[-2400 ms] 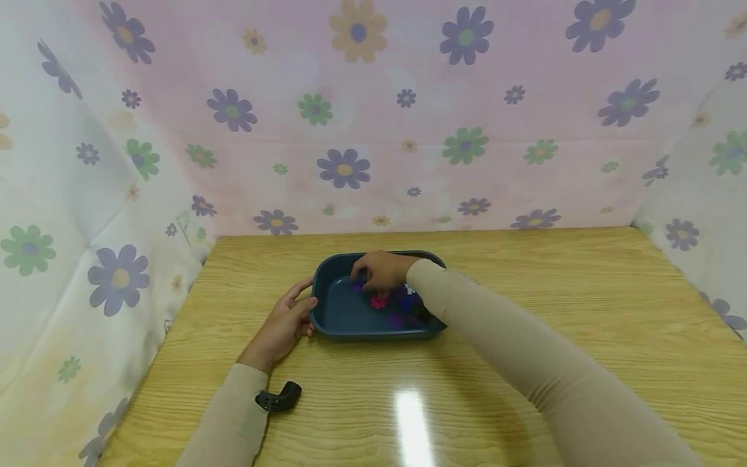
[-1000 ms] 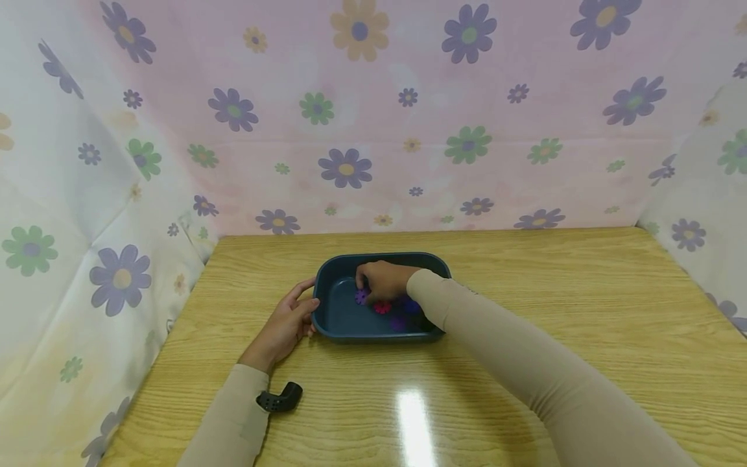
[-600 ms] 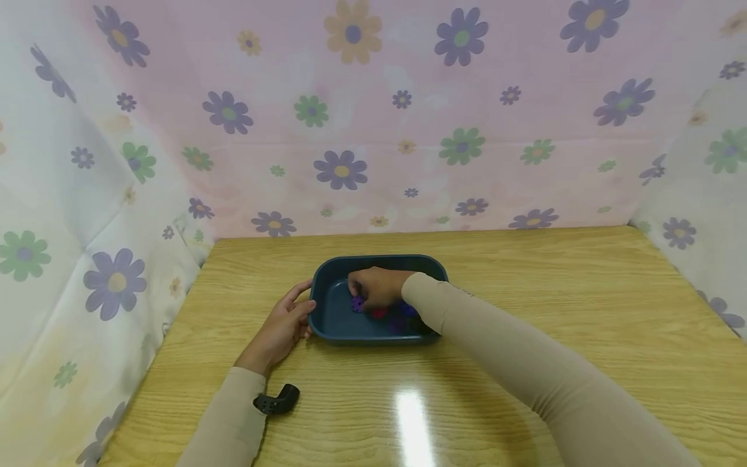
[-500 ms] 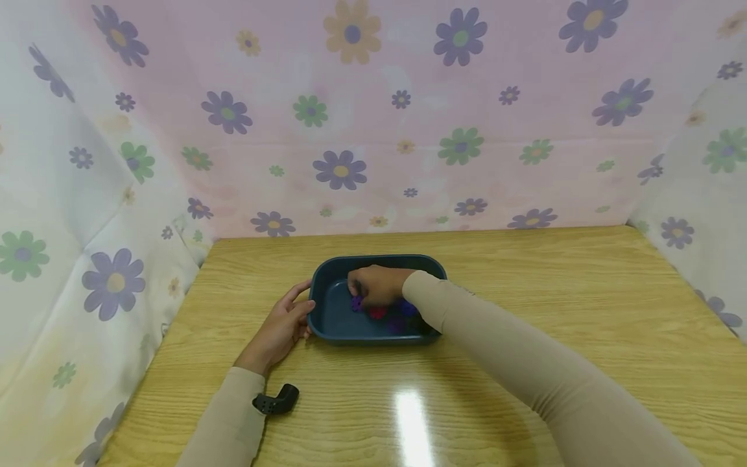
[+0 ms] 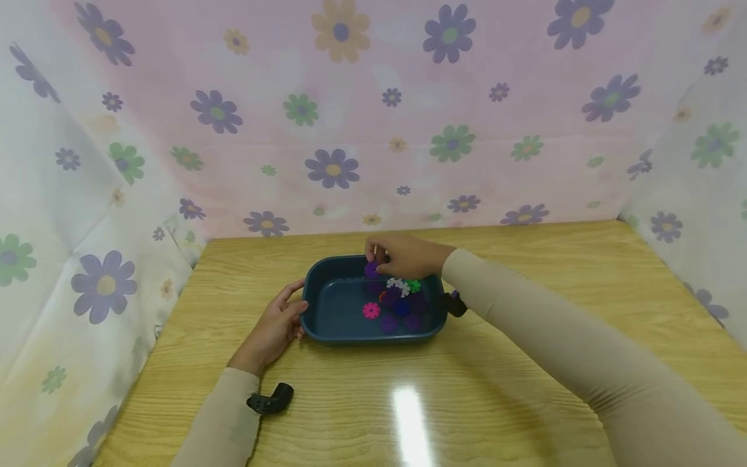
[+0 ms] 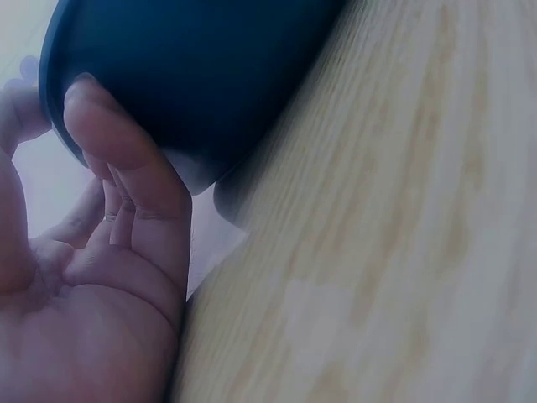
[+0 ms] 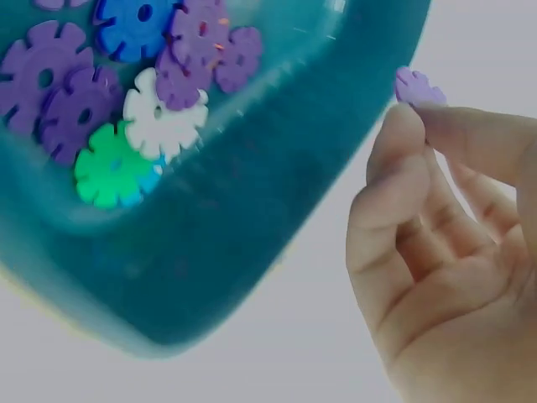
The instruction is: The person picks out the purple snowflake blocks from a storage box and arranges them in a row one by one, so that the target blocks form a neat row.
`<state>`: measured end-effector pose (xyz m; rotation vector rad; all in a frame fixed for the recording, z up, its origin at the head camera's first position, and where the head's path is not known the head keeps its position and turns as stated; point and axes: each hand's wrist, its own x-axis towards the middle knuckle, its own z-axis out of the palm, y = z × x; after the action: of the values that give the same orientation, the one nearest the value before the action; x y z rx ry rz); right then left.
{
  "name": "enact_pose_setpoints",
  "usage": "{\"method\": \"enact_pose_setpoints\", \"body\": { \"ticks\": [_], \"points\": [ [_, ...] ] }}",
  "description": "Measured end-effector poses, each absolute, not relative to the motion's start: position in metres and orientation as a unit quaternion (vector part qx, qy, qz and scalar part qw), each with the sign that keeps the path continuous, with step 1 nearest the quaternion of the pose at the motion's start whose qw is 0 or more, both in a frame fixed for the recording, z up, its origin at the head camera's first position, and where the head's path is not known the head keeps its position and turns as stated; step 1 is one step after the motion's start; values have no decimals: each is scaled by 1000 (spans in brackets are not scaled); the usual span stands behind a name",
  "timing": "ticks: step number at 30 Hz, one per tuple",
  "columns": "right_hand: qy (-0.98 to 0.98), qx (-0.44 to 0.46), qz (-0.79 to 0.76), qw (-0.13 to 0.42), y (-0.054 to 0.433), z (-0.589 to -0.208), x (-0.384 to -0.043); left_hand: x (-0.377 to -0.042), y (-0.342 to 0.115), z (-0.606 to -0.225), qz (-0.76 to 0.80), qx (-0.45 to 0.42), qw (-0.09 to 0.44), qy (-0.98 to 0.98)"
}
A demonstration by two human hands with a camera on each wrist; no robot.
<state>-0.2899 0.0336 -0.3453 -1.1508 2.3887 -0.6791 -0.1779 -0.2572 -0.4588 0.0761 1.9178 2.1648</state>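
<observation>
My right hand [image 5: 408,255] pinches a purple notched plastic disc [image 7: 414,86] between thumb and fingertip, over the far rim of a dark blue plastic tub [image 5: 335,292]. At the tub's left end, my left hand [image 5: 273,329] grips the wall, its thumb up at the rim. Its fingers [image 6: 126,147] lie against the outer wall in the left wrist view. Several more interlocking discs lie in the tub's right half: a pink one [image 5: 371,311], a white one [image 7: 164,117], a green one [image 7: 107,168], a blue one [image 7: 134,29] and several purple ones [image 7: 80,113].
The tub stands on a wood-grain table [image 5: 327,415]. A flower-printed cloth [image 5: 362,117] hangs along the back and both sides. A black wrist-camera mount [image 5: 271,399] juts from the left sleeve, and another [image 5: 455,303] shows beside the right wrist.
The right hand has risen from the tub's floor toward the far rim, up and to the right, taking a purple disc with it. More discs are uncovered. The left hand keeps its hold.
</observation>
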Motion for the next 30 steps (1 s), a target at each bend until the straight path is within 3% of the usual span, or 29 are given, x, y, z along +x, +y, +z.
{"method": "enact_pose_setpoints", "body": {
  "ticks": [8,18,30],
  "points": [
    [869,-379,-304,92,75,-331,-270,-176,-255,-459,751,41,125,647],
    [874,-331,-355,5,108,-331,-241,-175,-257,-457,749,48,127,649],
    [860,-246,-447,-16,152,-351,-224,-175,-257,-456,757,43,130,638]
  ]
}}
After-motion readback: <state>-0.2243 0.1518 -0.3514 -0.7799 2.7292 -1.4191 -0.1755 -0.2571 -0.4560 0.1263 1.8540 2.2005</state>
